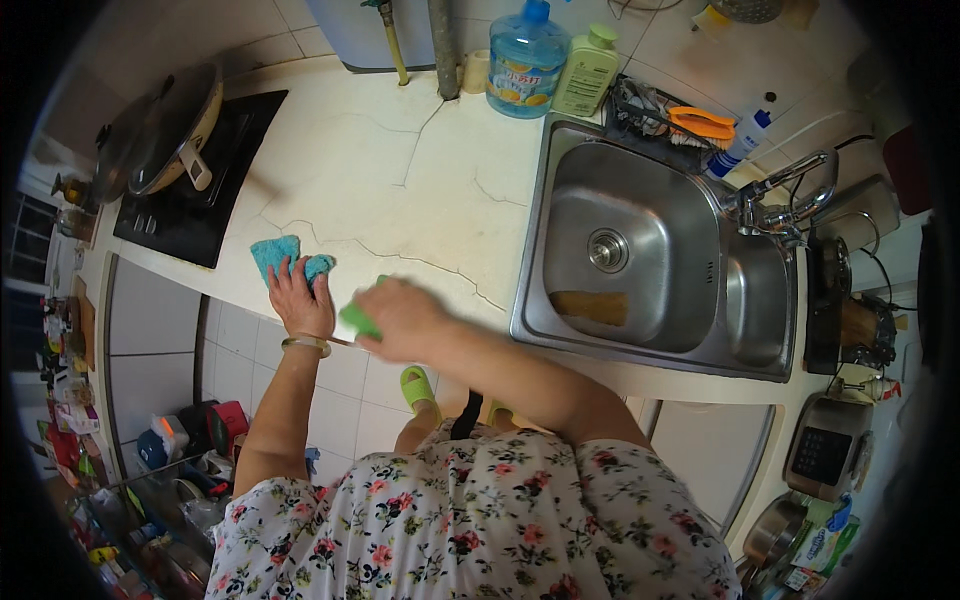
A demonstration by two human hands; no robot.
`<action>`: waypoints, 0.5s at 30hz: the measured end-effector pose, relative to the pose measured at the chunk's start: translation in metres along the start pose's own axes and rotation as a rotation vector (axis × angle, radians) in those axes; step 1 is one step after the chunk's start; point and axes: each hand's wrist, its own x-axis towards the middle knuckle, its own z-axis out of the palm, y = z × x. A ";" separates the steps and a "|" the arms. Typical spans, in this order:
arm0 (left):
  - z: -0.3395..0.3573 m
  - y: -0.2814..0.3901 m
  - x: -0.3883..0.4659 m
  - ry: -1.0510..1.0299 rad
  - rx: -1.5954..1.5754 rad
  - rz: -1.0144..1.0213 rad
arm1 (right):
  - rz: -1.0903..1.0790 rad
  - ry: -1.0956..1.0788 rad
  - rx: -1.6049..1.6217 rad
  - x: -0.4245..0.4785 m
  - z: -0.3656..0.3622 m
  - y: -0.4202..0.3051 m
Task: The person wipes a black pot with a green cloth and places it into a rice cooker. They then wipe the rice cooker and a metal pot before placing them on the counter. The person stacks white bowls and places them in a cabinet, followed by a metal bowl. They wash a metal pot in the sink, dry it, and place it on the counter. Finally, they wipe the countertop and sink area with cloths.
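Observation:
My left hand (304, 300) lies at the counter's front edge, its fingers over a teal microfiber cloth (276, 251). Part of the cloth bunches up beside the thumb. Blurred by motion, my right hand (401, 315) grips a green sponge or scouring pad (361, 321) just to the right of the left hand. Its exact kind is unclear, as the fingers cover part of it. Beneath both hands runs a cream countertop (352, 180) with several thin cracks in its surface.
A stainless steel sink (637, 195) with a brown piece (589, 307) in its basin is to the right, under a faucet (780, 195). Behind stand a blue bottle (527, 67) and a green bottle (587, 75). A lidded pan (176, 135) sits on the black cooktop (217, 180) at left.

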 end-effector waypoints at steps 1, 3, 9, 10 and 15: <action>0.001 0.000 0.000 -0.010 -0.006 -0.007 | -0.048 -0.084 -0.310 -0.003 0.012 -0.016; -0.001 -0.001 0.000 -0.021 -0.010 -0.009 | -0.073 -0.043 -0.204 -0.018 0.019 -0.008; -0.006 -0.001 -0.005 -0.039 0.000 -0.066 | -0.026 0.009 -0.365 -0.151 -0.030 0.037; -0.006 0.001 -0.005 -0.044 -0.001 -0.067 | 0.007 -0.014 -0.360 -0.178 -0.032 0.049; -0.007 0.006 -0.002 -0.058 0.009 -0.071 | 0.531 0.173 -0.175 -0.280 -0.068 0.094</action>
